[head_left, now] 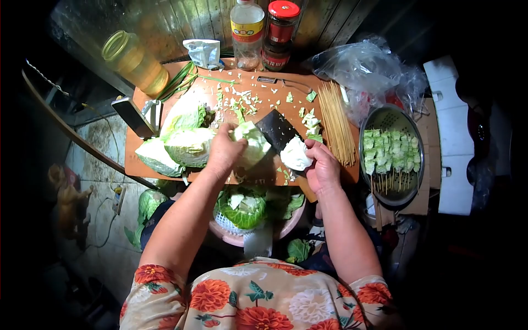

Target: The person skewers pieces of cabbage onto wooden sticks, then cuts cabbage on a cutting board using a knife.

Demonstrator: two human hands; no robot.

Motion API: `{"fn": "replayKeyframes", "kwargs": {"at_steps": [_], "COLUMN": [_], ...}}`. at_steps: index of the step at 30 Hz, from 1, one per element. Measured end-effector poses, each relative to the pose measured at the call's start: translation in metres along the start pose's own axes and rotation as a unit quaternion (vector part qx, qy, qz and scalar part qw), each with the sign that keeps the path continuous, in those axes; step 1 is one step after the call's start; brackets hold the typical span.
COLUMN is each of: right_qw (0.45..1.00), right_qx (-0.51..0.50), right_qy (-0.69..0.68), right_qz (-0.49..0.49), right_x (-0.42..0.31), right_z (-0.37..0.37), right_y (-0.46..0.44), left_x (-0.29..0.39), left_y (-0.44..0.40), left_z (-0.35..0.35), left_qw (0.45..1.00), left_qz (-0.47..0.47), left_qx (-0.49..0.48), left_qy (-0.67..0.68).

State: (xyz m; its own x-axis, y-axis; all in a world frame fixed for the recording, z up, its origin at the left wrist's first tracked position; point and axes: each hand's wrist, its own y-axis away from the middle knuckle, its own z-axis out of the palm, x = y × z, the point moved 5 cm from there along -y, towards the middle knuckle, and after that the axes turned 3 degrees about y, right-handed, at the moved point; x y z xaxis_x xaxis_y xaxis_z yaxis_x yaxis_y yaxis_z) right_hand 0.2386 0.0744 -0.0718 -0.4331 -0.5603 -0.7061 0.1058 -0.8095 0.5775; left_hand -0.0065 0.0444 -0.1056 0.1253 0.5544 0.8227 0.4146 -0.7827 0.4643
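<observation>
My left hand [224, 148] is closed on a light green cabbage piece [253, 144] over the front middle of the wooden board. Just to its right, my right hand [323, 168] grips a whiter cabbage piece [296, 156]; the two pieces are apart. Between and behind them lies a cleaver [274, 125] with a dark, wide blade, its wooden handle pointing toward me. Cut cabbage wedges [187, 146] rest left of my left hand. Below the board's front edge, a pink basin [234, 241] holds a green cabbage [242, 212] and loose leaves.
Wooden skewers [336, 124] lie along the board's [148, 170] right side, beside a metal colander [393, 203] of skewered cabbage. Behind stand an oil jar [137, 63], a clear bottle [247, 38] and red-lidded jars [281, 33]. A peeler [286, 82] lies among scraps. A phone [132, 116] leans left.
</observation>
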Motion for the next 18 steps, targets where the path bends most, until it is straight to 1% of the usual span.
{"fn": "replayKeyframes", "kwargs": {"at_steps": [1, 3, 4, 5, 6, 7, 8, 9, 10, 11, 12, 13, 14, 16, 17, 18], "right_qw": [1.0, 0.987, 0.971, 0.94, 0.877, 0.792, 0.76, 0.726, 0.708, 0.713, 0.693, 0.672, 0.673, 0.65, 0.65, 0.732], "right_qx": [-0.001, -0.032, -0.029, -0.044, -0.051, -0.057, -0.067, -0.078, -0.088, -0.092, -0.102, -0.113, -0.114, -0.129, -0.13, -0.137], "right_qy": [-0.001, 0.142, 0.219, 0.301, 0.409, 0.507, 0.54, 0.572, 0.584, 0.597, 0.608, 0.619, 0.618, 0.646, 0.646, 0.589], "right_qz": [-0.002, -0.069, -0.095, -0.153, -0.247, -0.336, -0.355, -0.374, -0.386, -0.357, -0.373, -0.39, -0.39, -0.378, -0.378, -0.314], "right_x": [0.001, 0.005, 0.01, 0.026, 0.027, 0.03, 0.036, 0.039, 0.043, 0.051, 0.054, 0.057, 0.058, 0.062, 0.059, 0.055], "right_z": [0.001, 0.007, 0.012, 0.008, 0.016, 0.029, 0.036, 0.046, 0.052, 0.053, 0.056, 0.059, 0.06, 0.062, 0.062, 0.058], "right_y": [-0.001, -0.003, -0.004, -0.012, -0.005, 0.005, 0.013, 0.023, 0.029, 0.03, 0.032, 0.033, 0.033, 0.032, 0.033, 0.03], "left_x": [0.01, 0.002, 0.009, 0.012, 0.02, 0.029, 0.035, 0.054, 0.07, 0.076, 0.074, 0.069, 0.059, 0.044, 0.034, 0.025], "left_y": [-0.002, -0.032, -0.037, -0.04, -0.036, -0.029, -0.025, -0.011, 0.003, 0.011, 0.016, 0.02, 0.021, 0.034, 0.041, 0.045], "left_z": [-0.008, -0.016, -0.022, -0.027, -0.03, -0.033, -0.034, -0.037, -0.038, -0.038, -0.034, -0.027, -0.019, -0.008, -0.004, -0.002], "left_qw": [1.0, 0.993, 0.987, 0.979, 0.964, 0.944, 0.944, 0.9, 0.844, 0.843, 0.894, 0.932, 0.965, 0.945, 0.928, 0.928], "left_qz": [0.015, 0.111, 0.15, 0.17, 0.211, 0.251, 0.25, 0.32, 0.385, 0.385, 0.342, 0.294, 0.196, 0.14, 0.121, 0.12], "left_qx": [0.019, 0.031, 0.038, 0.042, 0.091, 0.139, 0.138, 0.205, 0.268, 0.268, 0.177, 0.085, 0.005, -0.078, -0.122, -0.122], "left_qy": [-0.013, -0.002, -0.047, -0.102, -0.134, -0.166, -0.166, -0.215, -0.26, -0.261, -0.23, -0.195, -0.175, -0.285, -0.331, -0.331]}}
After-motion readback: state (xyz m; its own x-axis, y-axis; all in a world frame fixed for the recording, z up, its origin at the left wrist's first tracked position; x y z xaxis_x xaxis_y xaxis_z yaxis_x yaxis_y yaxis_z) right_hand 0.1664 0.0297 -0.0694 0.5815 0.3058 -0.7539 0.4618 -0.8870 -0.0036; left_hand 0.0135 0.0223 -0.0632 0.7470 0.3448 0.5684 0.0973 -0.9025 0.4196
